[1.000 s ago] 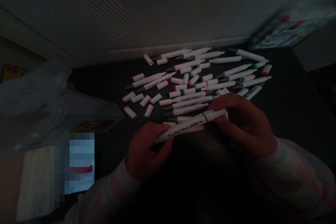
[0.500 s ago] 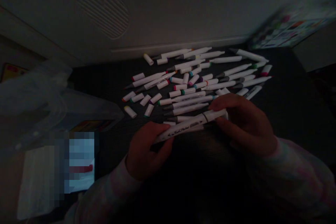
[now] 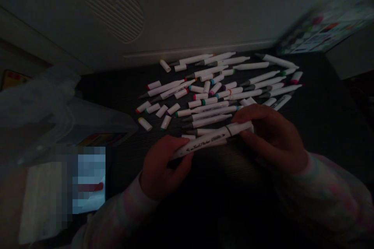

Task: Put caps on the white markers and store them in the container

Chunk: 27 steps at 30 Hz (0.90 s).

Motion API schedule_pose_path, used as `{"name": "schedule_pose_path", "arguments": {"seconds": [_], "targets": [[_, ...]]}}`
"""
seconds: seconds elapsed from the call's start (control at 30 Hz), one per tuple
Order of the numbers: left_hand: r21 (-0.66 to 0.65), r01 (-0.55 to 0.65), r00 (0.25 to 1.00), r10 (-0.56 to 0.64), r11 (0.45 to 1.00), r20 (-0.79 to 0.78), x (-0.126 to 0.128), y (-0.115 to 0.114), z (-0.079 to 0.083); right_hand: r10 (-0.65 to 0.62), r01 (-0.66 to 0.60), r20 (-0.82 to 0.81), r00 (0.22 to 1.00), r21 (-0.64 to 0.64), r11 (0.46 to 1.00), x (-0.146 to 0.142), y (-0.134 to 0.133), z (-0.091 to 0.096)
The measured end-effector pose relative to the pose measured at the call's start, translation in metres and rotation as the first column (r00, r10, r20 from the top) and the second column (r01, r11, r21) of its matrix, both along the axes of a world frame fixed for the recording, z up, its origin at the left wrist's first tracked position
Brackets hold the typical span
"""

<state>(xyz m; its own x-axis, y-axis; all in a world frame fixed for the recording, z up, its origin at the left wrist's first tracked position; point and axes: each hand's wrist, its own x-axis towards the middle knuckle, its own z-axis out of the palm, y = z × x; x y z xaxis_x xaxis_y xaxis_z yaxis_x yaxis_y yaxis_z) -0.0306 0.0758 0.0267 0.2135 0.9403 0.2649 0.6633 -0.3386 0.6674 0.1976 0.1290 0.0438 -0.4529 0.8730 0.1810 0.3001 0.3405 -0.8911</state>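
A white marker (image 3: 207, 140) with dark lettering slants up to the right between my two hands, above the front of a pile of markers. My left hand (image 3: 163, 167) pinches its lower left end between thumb and fingers. At the upper right end, beyond a dark ring on the barrel, my right hand (image 3: 269, 136) grips it with thumb and fingertips. Behind it lie several uncapped white markers (image 3: 212, 113) with grey tips. Loose caps (image 3: 145, 124) with coloured ends are scattered among them, mostly on the left. The picture is very dim.
Everything lies on a dark tabletop (image 3: 327, 124) against a pale panel (image 3: 219, 15) with raised mouldings. A clear plastic container (image 3: 99, 116) stands at left. Below it a lit screen (image 3: 91, 179) is partly blurred out. A printed, colourful box (image 3: 324, 31) stands at the back right.
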Motion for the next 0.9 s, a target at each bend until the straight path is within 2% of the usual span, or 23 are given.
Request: {"name": "schedule_pose_path", "arguments": {"seconds": [0.43,0.53,0.67,0.77,0.83,0.9], "targets": [[-0.043,0.005,1.000,-0.006,0.999,-0.003,0.001,-0.001,0.002,0.052,-0.052,-0.009,0.999,0.026,0.998,-0.001,0.001,0.002],[-0.048,0.002,1.000,-0.002,0.999,-0.005,0.001,-0.001,0.002,0.022,-0.022,-0.031,0.999,0.011,1.000,-0.001,0.000,0.002],[-0.019,0.032,0.999,-0.032,0.999,-0.016,0.001,-0.002,0.001,-0.089,0.076,-0.168,0.982,-0.084,0.994,-0.003,-0.002,0.000],[0.017,0.080,0.997,-0.079,0.997,-0.026,0.001,-0.002,-0.002,-0.211,0.153,-0.305,0.929,-0.203,0.967,-0.007,-0.002,-0.001],[0.051,0.128,0.991,-0.126,0.991,-0.035,0.002,-0.002,-0.003,-0.278,0.164,-0.366,0.888,-0.313,0.936,-0.010,-0.001,-0.001],[0.099,0.184,0.983,-0.181,0.978,-0.044,0.003,-0.002,-0.005,-0.301,0.122,-0.410,0.861,-0.408,0.905,-0.013,-0.001,0.000]]}}
